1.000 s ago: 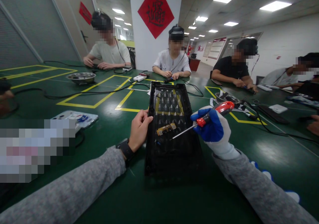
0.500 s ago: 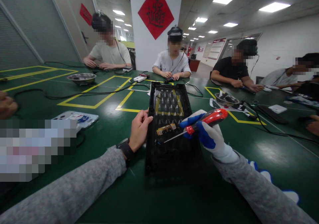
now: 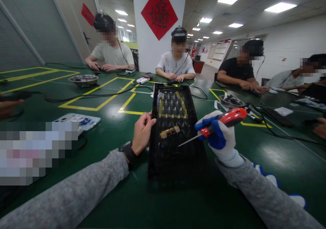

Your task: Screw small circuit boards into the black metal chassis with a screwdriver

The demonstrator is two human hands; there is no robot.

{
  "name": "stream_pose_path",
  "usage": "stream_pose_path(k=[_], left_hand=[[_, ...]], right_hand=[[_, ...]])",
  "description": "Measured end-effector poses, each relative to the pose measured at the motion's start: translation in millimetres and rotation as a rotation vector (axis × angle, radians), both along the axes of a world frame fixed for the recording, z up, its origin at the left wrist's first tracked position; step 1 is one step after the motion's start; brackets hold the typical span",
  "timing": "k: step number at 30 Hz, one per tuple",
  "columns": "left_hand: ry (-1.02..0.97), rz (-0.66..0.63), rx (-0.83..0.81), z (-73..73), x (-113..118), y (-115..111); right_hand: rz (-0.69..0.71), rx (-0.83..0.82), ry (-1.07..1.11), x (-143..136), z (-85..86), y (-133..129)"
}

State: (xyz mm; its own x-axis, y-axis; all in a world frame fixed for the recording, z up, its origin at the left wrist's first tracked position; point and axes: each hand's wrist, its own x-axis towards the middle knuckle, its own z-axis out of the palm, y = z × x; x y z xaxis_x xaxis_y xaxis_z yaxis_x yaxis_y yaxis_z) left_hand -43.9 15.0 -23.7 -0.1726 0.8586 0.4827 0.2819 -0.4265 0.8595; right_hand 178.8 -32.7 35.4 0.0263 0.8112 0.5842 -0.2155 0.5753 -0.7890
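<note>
My left hand (image 3: 143, 131), bare and with a dark watch at the wrist, grips the left edge of a black plastic casing (image 3: 175, 159). The casing is long and shallow, with rows of clear cone-like shapes (image 3: 172, 103) in its far half. A small brown circuit board (image 3: 169, 132) lies in its middle, with a tiny blue piece near it. In a white and blue glove, my right hand (image 3: 221, 134) is closed round a red and black screwdriver (image 3: 233, 117). The screwdriver's shaft points left and down over the casing; whether the tip touches it I cannot tell.
Metal bowls stand on the green table, one far left (image 3: 83, 80) and one on the right (image 3: 231, 101). A phone (image 3: 84, 121) lies left of my arm, and another glove (image 3: 273, 181) lies under my right sleeve. Cables cross the table, and several people sit round it.
My right hand has moved to the right with the screwdriver, so its tip has shifted right, away from the circuit board. My left hand and the casing have stayed put.
</note>
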Motion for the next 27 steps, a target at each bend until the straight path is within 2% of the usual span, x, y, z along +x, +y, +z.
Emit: stream_pose_path(k=[6, 10, 15, 20, 27], left_hand=[[-0.053, -0.034, 0.033, 0.0, 0.1, 0.1], [-0.104, -0.047, 0.065, 1.2, 0.4, -0.4], [-0.139, -0.068, 0.099, 1.4, 0.0, -0.9], [-0.144, -0.086, 0.111, 2.0, 0.9, -1.5], [-0.126, -0.063, 0.110, 4.9, 2.1, -3.5]], right_hand=[[-0.116, -0.001, 0.098, 2.4, -1.9, 5.7], [-0.129, 0.043, 0.099, 4.8, -4.6, 8.5], [-0.037, 0.007, 0.046, 5.0, -4.1, 5.7], [0.018, 0.040, 0.006, 1.3, -2.0, 0.3], [0.216, -0.036, -0.053, 0.0, -0.8, -4.0]])
